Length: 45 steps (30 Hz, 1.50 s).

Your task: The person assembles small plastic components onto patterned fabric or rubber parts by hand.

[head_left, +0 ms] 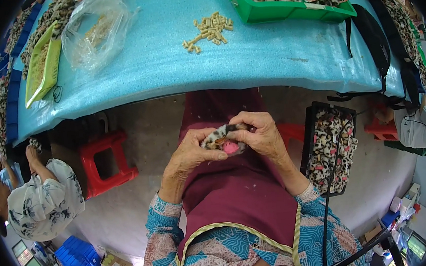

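Over my lap, in front of a maroon apron (228, 192), both hands hold one small plush piece (218, 138) with white, black and brown spotted fur and a pink patch. My left hand (194, 147) grips its left side, the thumb pressed along the lower edge. My right hand (258, 135) pinches the upper right part between thumb and fingers. Part of the piece is hidden behind the fingers. Beyond the hands, a pile of small pale beige cylindrical pieces (212, 29) lies on the blue-covered table (157, 77).
A green tray (291, 12) of furry pieces stands at the table's far right. At far left are a clear plastic bag (98, 34) and a yellow-green basket (43, 72). A black crate (330, 148) of plush pieces sits right of me; a red stool (106, 162) left. Co-workers sit both sides.
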Available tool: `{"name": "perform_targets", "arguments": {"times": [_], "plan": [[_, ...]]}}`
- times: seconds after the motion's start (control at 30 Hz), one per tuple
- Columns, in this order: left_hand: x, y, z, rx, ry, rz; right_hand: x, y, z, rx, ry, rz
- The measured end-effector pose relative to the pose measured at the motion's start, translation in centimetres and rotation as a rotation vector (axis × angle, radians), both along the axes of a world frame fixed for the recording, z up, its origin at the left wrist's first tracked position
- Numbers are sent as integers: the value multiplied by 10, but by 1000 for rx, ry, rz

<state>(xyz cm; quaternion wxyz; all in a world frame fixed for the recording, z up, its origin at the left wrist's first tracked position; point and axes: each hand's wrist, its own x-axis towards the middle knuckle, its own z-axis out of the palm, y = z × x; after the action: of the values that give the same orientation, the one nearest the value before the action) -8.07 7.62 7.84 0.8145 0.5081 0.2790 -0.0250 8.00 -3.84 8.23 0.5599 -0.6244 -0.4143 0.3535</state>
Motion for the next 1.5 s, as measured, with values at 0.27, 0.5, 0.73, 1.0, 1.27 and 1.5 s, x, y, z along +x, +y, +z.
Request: {"name": "perform_targets", "arguments": {"times": [0.27,0.5,0.73,1.0,1.27,1.5], "plan": [[6,-31,-17,-690,-275,409,-15,-7,-21,-37,345,-128],[18,-45,-45,-637,-396,706,-21,-17,-38,-11,479,-328],[24,-69,-45,-530,-239,555,-26,-11,-52,-142,369,-488],[19,-61,-69,-743,75,647,-35,-19,-48,-63,-137,-291],[29,-73,-39,-918,-66,760,-37,-30,-55,-132,28,-375],[26,-73,-39,-414,23,493,-30,-24,-63,-143,-94,-436]]}}
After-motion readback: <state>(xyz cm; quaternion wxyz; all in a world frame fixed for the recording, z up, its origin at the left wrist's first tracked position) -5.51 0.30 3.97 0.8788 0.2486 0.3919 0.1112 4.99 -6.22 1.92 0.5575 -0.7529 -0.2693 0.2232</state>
